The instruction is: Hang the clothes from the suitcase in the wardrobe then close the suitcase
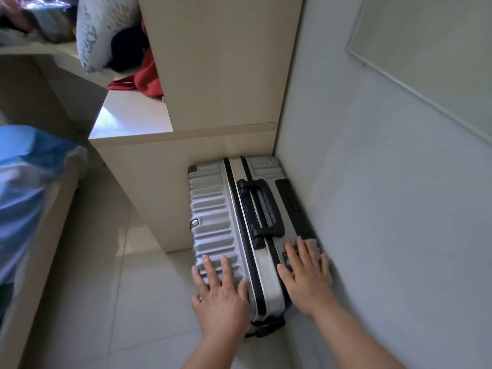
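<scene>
Pale floor tiles (149, 302) filled the lower left as I watched, and the silver suitcase (213, 209) stood on them at lower centre, closed. Upper left, the light wardrobe shelf (133, 115) carried a crumpled red garment (146, 81) at its back.

We are looking through one camera, worn on the head; it is facing forward and tipping steeply down; we are seeing the suitcase (210, 209) from close above; the left hand (221, 296) and right hand (306, 278) are showing low in the picture, very near us; the wide lens is also taking in the wardrobe (221, 62) up top, the wall (386, 209) on the right and the floor (133, 302) on the left.
</scene>
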{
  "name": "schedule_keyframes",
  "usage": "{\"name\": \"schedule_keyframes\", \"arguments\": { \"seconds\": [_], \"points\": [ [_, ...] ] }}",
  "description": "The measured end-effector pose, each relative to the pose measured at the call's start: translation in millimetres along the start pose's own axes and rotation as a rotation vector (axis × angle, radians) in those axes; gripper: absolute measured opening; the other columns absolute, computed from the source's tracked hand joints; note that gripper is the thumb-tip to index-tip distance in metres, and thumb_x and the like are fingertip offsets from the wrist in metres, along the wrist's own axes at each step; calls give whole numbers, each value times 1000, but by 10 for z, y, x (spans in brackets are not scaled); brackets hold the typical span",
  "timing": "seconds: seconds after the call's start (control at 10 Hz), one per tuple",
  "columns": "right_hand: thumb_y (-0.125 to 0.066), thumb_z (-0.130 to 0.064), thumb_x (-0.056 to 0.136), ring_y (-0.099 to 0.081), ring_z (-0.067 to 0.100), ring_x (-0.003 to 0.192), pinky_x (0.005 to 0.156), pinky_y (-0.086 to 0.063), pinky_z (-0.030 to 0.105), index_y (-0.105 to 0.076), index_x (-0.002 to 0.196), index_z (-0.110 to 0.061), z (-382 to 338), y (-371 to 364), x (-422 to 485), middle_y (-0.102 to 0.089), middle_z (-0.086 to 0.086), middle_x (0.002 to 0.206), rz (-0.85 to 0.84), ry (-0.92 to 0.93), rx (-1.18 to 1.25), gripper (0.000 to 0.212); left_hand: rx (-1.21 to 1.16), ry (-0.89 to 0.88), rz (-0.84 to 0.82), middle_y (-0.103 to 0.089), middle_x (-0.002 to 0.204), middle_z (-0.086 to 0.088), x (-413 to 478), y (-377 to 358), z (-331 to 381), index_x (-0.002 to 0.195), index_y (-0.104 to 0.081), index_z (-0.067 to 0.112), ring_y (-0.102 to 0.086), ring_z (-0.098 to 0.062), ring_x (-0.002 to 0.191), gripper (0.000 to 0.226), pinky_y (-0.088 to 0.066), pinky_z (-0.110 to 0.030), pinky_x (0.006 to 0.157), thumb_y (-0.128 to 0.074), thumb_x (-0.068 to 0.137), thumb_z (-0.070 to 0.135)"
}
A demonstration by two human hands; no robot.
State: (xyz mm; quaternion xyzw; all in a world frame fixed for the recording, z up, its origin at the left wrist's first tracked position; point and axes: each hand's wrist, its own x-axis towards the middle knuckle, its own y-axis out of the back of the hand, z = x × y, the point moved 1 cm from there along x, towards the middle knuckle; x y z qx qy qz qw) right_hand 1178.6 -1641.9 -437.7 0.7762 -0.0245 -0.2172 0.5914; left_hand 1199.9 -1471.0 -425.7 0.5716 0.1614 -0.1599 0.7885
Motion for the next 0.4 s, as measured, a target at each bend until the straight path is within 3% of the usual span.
{"name": "schedule_keyframes", "arguments": {
  "seconds": [0.1,0.2,0.4],
  "points": [
    [12,-71,75,24,16,143,113,18,44,11,149,-30,-10,33,-5,22,-2,157,-42,-8,-6,85,-5,-6,-7,32,152,0,-3,18,-11,147,17,34,27,-28,141,65,-15,-44,114,-17,95,55],
    [-12,-57,96,21,18,145,115,15,45,8,150,-27,-44,102,-19,20,0,158,-70,-26,-13,65,-14,-20,-35,32,153,0,-3,63,-27,147,16,34,27,-28,141,65,-14,-46,114,-19,96,54],
    [-19,-49,99,10,19,147,119,5,45,1,152,-25,-175,241,-40,11,2,160,-123,-68,33,62,-60,-27,-104,29,154,1,30,161,-92,148,9,33,25,-29,142,67,-16,-46,114,-30,96,48]
  ]
}}
